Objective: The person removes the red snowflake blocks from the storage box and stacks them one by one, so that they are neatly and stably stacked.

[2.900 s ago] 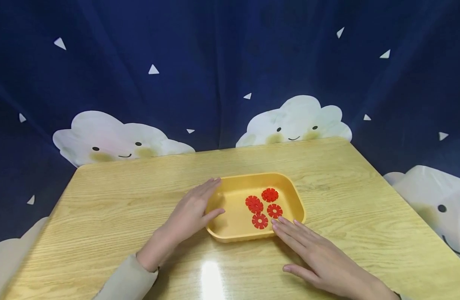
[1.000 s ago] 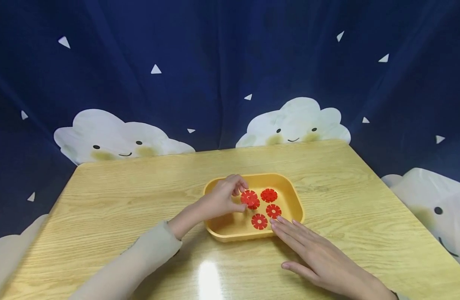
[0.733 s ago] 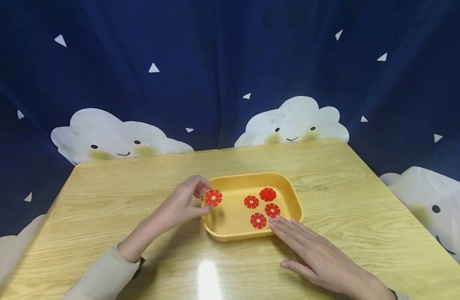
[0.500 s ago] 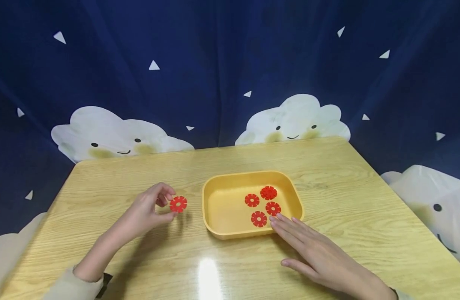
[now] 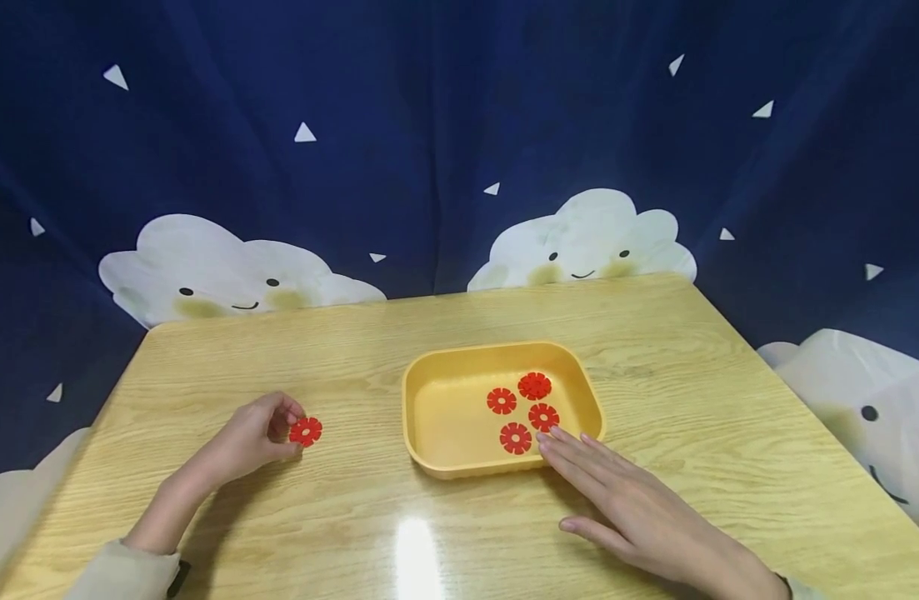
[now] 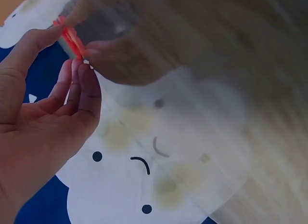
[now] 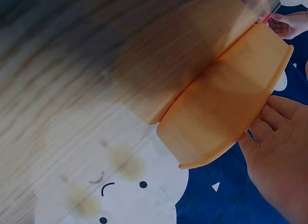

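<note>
My left hand pinches a red notched plastic disc between thumb and fingertips, left of the yellow tray. In the left wrist view the disc is edge-on, at or very near the tabletop. Inside the tray's right half lie several like discs: one towards the middle, one near the front wall, one to its right, and a darker, seemingly stacked group at the back. My right hand has its fingers straight, with fingertips touching the tray's front right rim.
Under everything is a light wooden table, its far edge against a dark blue curtain with white clouds and triangles. The tray's left half shows bare yellow floor. Bare wood lies between the tray and my left hand.
My left hand reached into the tray, took a red disc off another one, and carried it left over the rim and down towards the table. My right hand stayed at the tray.
</note>
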`<state>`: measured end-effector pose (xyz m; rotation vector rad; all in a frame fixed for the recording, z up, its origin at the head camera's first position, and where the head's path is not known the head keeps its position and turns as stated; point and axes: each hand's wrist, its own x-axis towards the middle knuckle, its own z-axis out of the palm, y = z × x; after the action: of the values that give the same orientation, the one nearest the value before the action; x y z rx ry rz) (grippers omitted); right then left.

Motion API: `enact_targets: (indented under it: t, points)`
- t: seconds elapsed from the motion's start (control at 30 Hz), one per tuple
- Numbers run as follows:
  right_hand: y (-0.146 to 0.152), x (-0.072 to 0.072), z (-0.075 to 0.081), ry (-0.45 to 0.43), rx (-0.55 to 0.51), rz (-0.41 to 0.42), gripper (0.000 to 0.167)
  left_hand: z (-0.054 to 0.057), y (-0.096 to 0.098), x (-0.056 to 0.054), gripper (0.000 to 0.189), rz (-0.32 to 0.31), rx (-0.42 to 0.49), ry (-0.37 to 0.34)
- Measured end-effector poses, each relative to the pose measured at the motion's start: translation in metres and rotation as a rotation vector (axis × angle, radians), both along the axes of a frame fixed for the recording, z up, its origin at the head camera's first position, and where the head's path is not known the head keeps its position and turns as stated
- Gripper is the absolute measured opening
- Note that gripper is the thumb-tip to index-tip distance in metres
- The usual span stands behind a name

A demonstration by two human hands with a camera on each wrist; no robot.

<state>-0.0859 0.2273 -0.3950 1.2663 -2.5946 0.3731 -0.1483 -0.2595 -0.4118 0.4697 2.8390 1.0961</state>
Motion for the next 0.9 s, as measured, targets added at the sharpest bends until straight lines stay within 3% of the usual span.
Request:
enact_targets:
  t: [0.3,0.5,0.7,0.9]
  points:
    - [0.000,0.000,0.000,0.003,0.016,-0.012,0.082,0.003,-0.001,-0.002,0.039,-0.045,-0.019,-0.046]
    - [0.000,0.000,-0.001,0.004,0.006,-0.006,0.082,0.011,0.004,-0.004,0.042,-0.041,-0.088,-0.006]
    - [0.001,0.000,-0.001,0.004,0.000,-0.002,0.081,0.034,0.035,-0.003,0.041,-0.028,-0.118,0.078]
    - [0.001,0.000,-0.001,0.002,-0.002,-0.005,0.081,0.048,0.080,-0.009,0.035,-0.044,-0.049,0.172]
